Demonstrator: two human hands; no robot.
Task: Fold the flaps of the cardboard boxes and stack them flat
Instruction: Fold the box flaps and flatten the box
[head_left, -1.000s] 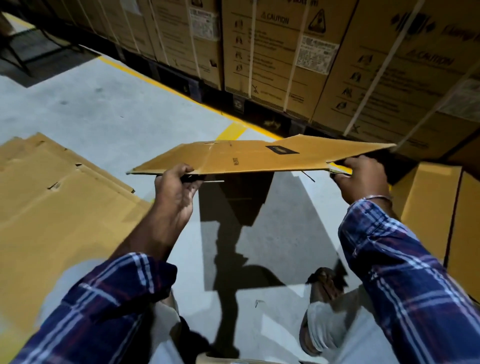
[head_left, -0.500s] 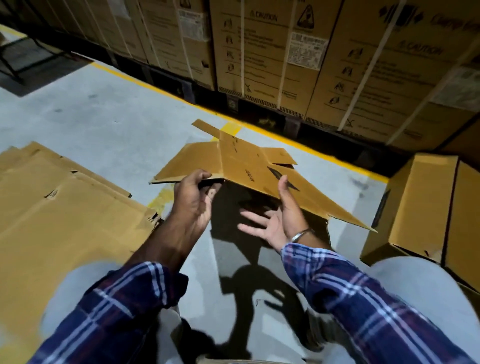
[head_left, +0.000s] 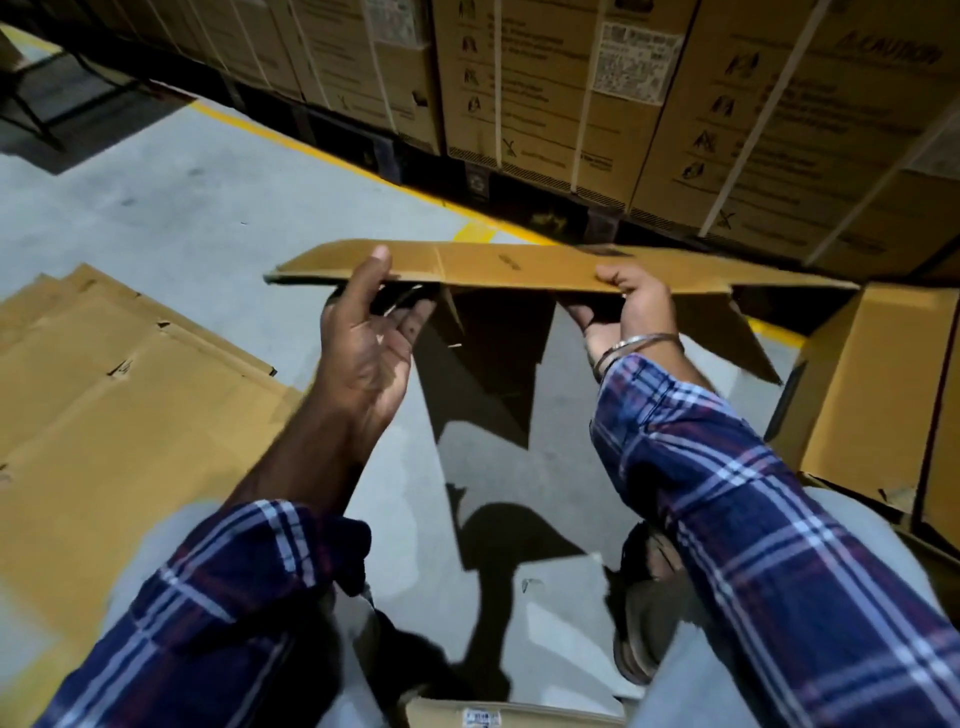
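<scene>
Between both hands (head_left: 363, 332) (head_left: 636, 299) — flattened box (head_left: 498, 267), pinched

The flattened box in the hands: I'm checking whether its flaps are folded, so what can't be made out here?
- Flattened box, head view: seen nearly edge-on, so its underside and flap positions are hidden.
- Left hand and right hand: fingers beneath the cardboard are hidden.
- Flat stack: cut off by the left edge.
- Box labels behind: blurred.

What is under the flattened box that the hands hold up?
Under the flattened box, two flaps hang down above the grey floor with its shadow. The fingers beneath it are mostly hidden.
</scene>
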